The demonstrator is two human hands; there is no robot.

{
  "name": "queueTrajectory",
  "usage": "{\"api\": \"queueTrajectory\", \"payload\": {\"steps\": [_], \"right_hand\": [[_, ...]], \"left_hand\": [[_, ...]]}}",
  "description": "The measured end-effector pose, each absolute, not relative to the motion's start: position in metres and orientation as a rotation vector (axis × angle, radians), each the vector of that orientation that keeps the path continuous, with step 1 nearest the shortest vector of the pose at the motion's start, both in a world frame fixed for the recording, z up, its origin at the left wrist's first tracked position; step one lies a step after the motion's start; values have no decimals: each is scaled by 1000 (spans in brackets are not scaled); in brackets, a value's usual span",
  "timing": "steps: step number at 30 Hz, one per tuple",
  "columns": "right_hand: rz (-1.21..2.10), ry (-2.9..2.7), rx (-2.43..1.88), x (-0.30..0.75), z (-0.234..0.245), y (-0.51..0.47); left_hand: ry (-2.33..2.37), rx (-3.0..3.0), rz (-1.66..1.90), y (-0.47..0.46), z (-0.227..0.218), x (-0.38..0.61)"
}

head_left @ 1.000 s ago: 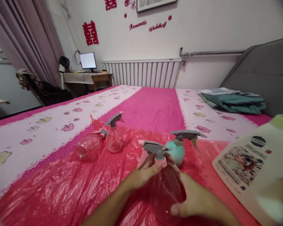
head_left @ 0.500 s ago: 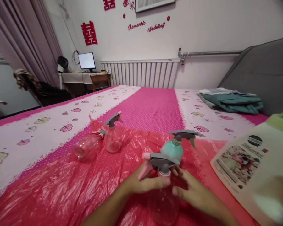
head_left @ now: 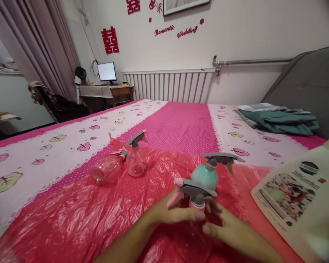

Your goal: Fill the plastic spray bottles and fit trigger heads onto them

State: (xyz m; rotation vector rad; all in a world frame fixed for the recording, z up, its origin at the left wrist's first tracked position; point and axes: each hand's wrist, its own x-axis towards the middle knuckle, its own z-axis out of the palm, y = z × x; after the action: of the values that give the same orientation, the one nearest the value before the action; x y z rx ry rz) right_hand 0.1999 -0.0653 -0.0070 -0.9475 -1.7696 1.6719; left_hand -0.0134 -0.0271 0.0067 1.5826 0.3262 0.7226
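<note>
A clear spray bottle [head_left: 193, 239] with a grey and pink trigger head stands upright in front of me, its body tinted by the red plastic sheet [head_left: 98, 219]. My left hand [head_left: 172, 213] closes round its neck from the left, the thumb just below the pink collar. From the right, my right hand [head_left: 226, 223] curls against the same bottle, thumb in front and fingers behind the neck. Just beyond stands a spray bottle of turquoise liquid [head_left: 204, 175], its grey head pointing away to the side. Farther left, one empty spray bottle [head_left: 135, 162] is upright and another [head_left: 106, 168] lies on its side.
A large white jug [head_left: 298, 197] with a printed label looms at the right edge. Folded green cloth [head_left: 279, 120] lies on the pink patterned bed [head_left: 186, 120], beside a grey headboard [head_left: 312, 80]. A radiator [head_left: 170, 86] and a desk with a monitor [head_left: 106, 71] are behind.
The whole view has shifted slightly, so things appear a little farther right. Both hands keep their places at the bottle's neck.
</note>
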Motion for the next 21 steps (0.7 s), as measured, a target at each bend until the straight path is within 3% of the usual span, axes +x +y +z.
{"api": "queueTrajectory", "payload": {"steps": [21], "right_hand": [[1743, -1852, -932, 199, -2, -69]], "left_hand": [[279, 1559, 734, -30, 8, -8]]}}
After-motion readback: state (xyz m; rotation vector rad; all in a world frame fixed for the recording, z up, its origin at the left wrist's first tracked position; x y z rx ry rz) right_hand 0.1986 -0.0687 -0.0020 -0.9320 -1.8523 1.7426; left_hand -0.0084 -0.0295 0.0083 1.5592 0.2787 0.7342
